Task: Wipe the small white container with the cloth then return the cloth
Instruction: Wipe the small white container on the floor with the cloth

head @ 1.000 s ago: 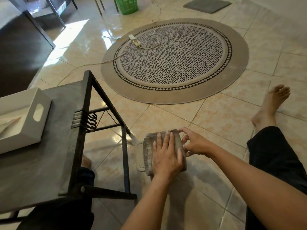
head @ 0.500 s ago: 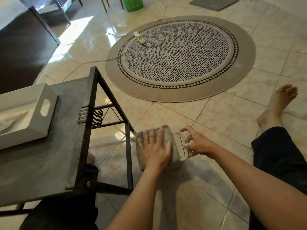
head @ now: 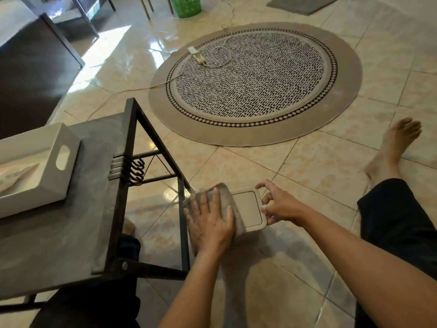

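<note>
The small white container [head: 248, 208] rests on the tiled floor just right of the low table's leg, its flat lid facing up. A grey cloth [head: 224, 194] covers its left half. My left hand [head: 210, 221] lies flat on the cloth with fingers spread, pressing it onto the container. My right hand [head: 279, 204] grips the container's right edge with thumb and fingers. The container's left part is hidden under cloth and hand.
A low dark table [head: 71, 233] with a black metal frame stands to the left and carries a white tray [head: 45, 166]. A round patterned rug [head: 255, 81] with a power strip [head: 196, 54] lies ahead. My bare foot [head: 392, 147] and dark trouser leg stretch out at right.
My left hand has slid the cloth leftward across the lid, uncovering the container's right half. My right hand has stayed at the right edge.
</note>
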